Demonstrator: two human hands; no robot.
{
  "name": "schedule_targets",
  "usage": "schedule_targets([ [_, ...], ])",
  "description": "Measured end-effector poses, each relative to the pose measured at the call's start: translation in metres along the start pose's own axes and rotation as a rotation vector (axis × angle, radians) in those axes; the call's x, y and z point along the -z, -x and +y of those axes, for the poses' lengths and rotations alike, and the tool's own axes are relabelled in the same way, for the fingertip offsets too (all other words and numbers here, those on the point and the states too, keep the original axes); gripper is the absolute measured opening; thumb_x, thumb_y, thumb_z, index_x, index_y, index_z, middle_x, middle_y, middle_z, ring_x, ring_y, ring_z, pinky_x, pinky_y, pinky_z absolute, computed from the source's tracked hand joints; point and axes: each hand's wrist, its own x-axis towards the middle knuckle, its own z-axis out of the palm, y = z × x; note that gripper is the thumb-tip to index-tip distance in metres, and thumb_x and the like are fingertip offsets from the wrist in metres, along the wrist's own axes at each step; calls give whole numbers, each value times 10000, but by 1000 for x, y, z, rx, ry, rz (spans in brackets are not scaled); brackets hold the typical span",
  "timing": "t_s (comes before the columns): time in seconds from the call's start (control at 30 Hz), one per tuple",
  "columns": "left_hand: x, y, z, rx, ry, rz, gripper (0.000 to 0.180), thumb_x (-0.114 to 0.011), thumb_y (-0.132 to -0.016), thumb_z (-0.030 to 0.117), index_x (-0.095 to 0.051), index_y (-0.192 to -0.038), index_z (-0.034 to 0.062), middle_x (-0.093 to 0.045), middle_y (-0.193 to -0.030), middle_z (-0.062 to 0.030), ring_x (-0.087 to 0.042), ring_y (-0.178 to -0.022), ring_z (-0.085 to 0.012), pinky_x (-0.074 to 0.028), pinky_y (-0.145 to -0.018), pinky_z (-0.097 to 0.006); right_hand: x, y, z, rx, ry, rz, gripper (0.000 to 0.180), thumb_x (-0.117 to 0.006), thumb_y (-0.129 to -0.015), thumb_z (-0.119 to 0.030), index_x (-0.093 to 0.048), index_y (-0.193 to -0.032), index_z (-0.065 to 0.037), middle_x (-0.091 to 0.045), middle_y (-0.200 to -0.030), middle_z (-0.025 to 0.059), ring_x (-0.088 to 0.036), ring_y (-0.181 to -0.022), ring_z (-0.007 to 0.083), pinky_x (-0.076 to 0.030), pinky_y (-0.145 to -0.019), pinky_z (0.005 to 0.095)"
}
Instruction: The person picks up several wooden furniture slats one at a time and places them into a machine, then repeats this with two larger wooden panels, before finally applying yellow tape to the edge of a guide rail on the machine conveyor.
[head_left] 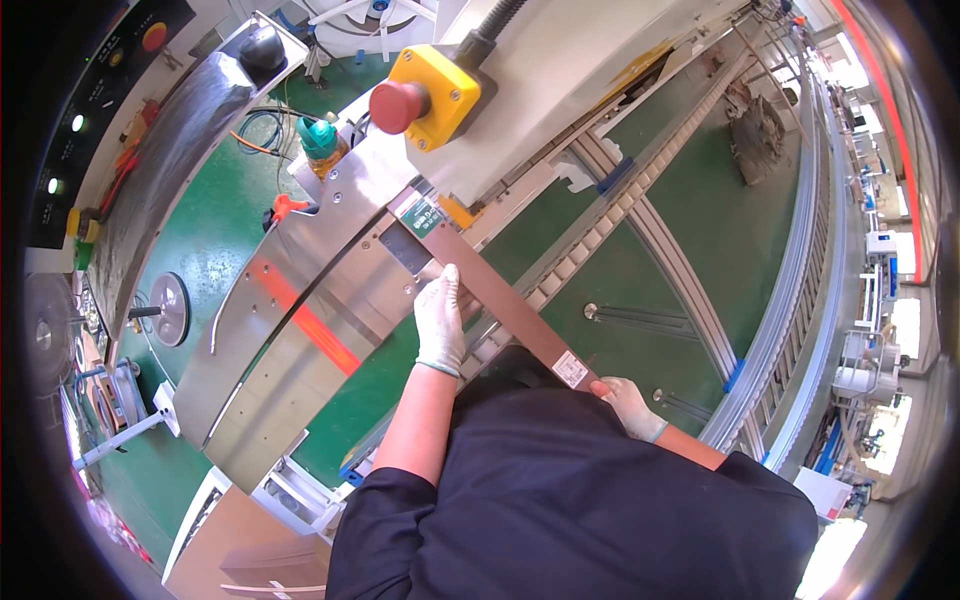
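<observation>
A long, narrow brown carton [508,308] slants across in front of me from the machine to my body. A green and white label [418,213] marks its far end, and a white label [570,369] its near end. My left hand [439,320], in a thin white glove, grips its left edge near the middle, the thumb along the side. At the near end my right hand [629,407], also gloved, is closed around the corner with the thumb on top. The carton's far end lies over the steel machine bed [285,395]; whether it rests there I cannot tell.
A yellow box with a red push button [400,106] juts out above the carton's far end. Behind the bed stands a green-topped bottle [319,140]. A conveyor rail [600,222] runs off to the far right. Red light [325,340] crosses the bed. Flat cardboard [240,550] lies lower left.
</observation>
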Motion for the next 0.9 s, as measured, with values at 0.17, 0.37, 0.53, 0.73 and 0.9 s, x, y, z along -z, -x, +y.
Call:
schedule_targets([
  [0.17, -36, -24, -7, -35, 16, -56, 344, -641, -1061, 348, -697, -1113, 12, -736, -1047, -84, -722, -936, -198, -597, -826, -349, 39, -24, -1, 24, 34, 35, 578, -555, -1068, -499, -695, -926, 44, -687, -837, 195, -626, -770, 254, -517, -788, 395],
  [0.37, -94, -46, -7, -37, 19, -82, 402, -637, -1061, 387, -658, -1152, -4, -729, -1086, -100, -728, -955, -209, -616, -867, -362, 87, -56, 20, 19, 38, 68, 522, -564, -1071, -446, -707, -966, 45, -681, -813, 207, -629, -764, 248, -512, -762, 404],
  [0.53, -149, -71, -15, -1, 51, -77, 391, -619, -1071, 346, -652, -1140, -37, -710, -1083, -103, -706, -973, -222, -599, -876, -372, 142, -73, -24, -29, 180, 86, 489, -576, -1066, -417, -721, -1025, 48, -685, -776, 177, -625, -741, 212, -509, -725, 406],
  [0.73, -210, -105, -32, -31, 49, -99, 436, -638, -1051, 374, -641, -1154, -50, -695, -1099, -128, -699, -968, -231, -591, -894, -383, 199, -100, -35, -108, 143, 130, 477, -571, -1063, -407, -741, -1112, 36, -781, -942, 158, -723, -880, 213, -554, -808, 376],
  [0.9, -238, -137, -39, -187, -400, -155, 403, -615, -1037, 398, -698, -1104, 10, -729, -1040, -79, -675, -933, -172, -528, -801, -337, 249, -148, -23, -103, 320, 235, 395, -665, -989, -353, -738, -1146, 3, -770, -1038, 173, -736, -963, 329, -562, -833, 408],
])
